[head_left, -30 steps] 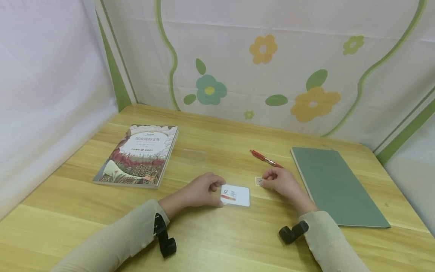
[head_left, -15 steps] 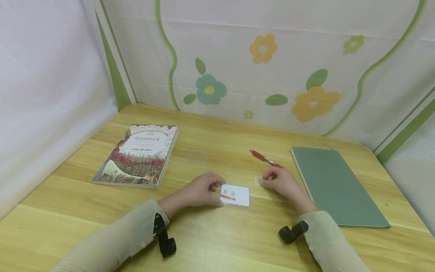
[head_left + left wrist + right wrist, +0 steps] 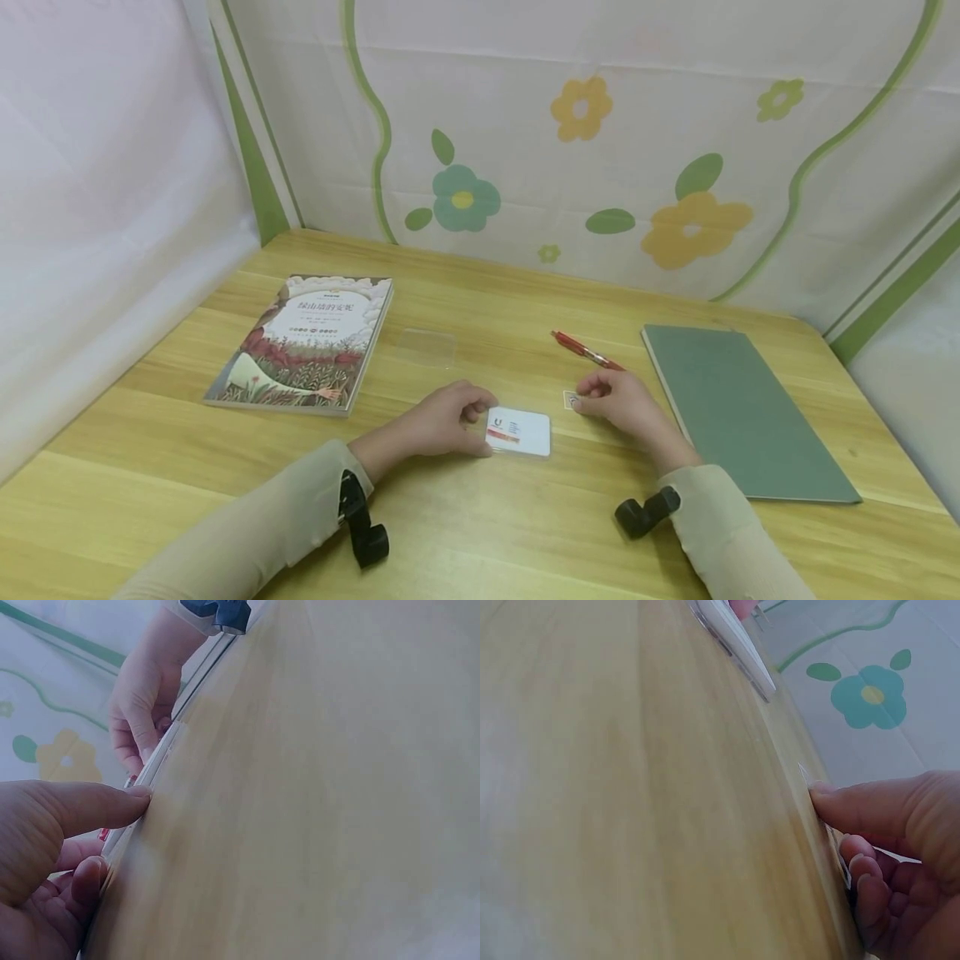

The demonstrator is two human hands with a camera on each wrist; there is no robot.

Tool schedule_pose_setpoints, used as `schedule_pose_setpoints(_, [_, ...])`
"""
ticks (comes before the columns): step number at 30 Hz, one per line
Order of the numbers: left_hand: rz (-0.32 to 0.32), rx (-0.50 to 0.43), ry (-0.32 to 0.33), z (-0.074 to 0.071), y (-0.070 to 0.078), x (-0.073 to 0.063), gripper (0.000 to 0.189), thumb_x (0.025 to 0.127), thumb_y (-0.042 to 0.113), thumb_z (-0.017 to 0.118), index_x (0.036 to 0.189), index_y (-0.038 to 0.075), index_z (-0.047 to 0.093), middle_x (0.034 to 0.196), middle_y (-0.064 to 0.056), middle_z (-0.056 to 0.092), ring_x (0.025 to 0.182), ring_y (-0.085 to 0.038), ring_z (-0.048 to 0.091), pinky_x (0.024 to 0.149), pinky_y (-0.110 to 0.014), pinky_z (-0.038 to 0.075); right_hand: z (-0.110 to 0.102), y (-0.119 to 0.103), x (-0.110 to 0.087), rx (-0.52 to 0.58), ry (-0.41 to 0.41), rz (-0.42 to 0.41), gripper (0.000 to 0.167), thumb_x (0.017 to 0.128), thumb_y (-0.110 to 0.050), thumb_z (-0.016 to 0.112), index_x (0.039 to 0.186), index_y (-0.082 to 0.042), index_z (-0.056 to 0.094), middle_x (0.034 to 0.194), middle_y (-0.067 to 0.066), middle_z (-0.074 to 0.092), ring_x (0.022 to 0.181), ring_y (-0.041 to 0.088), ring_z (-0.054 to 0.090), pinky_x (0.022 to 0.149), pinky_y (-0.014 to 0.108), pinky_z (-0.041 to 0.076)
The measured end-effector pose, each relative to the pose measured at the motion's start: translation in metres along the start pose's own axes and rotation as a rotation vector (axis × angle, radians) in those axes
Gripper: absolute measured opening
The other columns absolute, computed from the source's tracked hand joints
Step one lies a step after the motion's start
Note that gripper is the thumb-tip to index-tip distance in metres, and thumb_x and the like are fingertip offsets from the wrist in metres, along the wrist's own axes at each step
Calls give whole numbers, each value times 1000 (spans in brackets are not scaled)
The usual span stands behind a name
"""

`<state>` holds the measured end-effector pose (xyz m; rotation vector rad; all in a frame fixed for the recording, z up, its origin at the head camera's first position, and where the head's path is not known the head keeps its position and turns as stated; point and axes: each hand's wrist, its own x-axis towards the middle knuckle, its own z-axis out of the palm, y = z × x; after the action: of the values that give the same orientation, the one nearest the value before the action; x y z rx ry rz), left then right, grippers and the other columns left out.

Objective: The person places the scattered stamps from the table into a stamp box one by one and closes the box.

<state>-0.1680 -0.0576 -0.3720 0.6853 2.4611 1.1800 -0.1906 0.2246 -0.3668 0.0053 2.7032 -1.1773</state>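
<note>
White card [image 3: 525,432] sits in grip of left hand [image 3: 442,422], small printed square [image 3: 569,399] seemingly pinched by right hand [image 3: 626,406].

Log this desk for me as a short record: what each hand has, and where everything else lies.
Left hand: the left hand holds the white card by its left edge
Right hand: the right hand pinches the small square at its right side
Beyond right hand: red pen
Left side: illustrated book, cover up
Just right of book: clear sheet, flat
Right side: green notebook, closed
Surface: wooden table
</note>
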Motion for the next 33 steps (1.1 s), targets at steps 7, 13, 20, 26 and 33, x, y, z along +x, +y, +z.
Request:
schedule_pose_setpoints(7, [-1,8,-2,0,0,1,53,70,20,80,117,9,59,97,1,52,90,-14,49,81,-32,43,-1,-1,-1,3,-6,2,26,78,-18,74,95,-3,62,88,6,53,81,19,47,68,28,40])
schedule_pose_setpoints(13, [-5,2,-2,0,0,1,54,69,20,80,117,9,59,97,1,52,89,-15,48,80,-32,42,-2,-1,-1,-14,11,-6,28,77,-20,75,96,-4,63,88,6,54,82,20,47,68,29,39])
schedule_pose_setpoints(20, [-15,3,-1,0,0,1,54,69,21,81,117,9,59,97,1,52,90,-15,49,80,-32,43,-3,-2,-1,-37,13,-12,28,77,-24,75,94,-5,64,88,6,54,82,20,47,68,29,39])
schedule_pose_setpoints(26, [-22,2,-3,0,-1,2,54,69,21,81,117,9,59,98,1,52,90,-15,48,81,-32,43,-3,-3,0,-51,-4,-10,26,77,-21,75,93,-5,63,87,5,54,81,19,47,68,29,39])
schedule_pose_setpoints(33, [-18,11,-6,0,-1,2,54,69,21,81,117,9,59,97,1,51,90,-15,48,81,-32,42,-4,-3,1,-73,-24,-45,23,78,-20,73,92,-5,63,85,5,55,79,18,48,68,29,39])
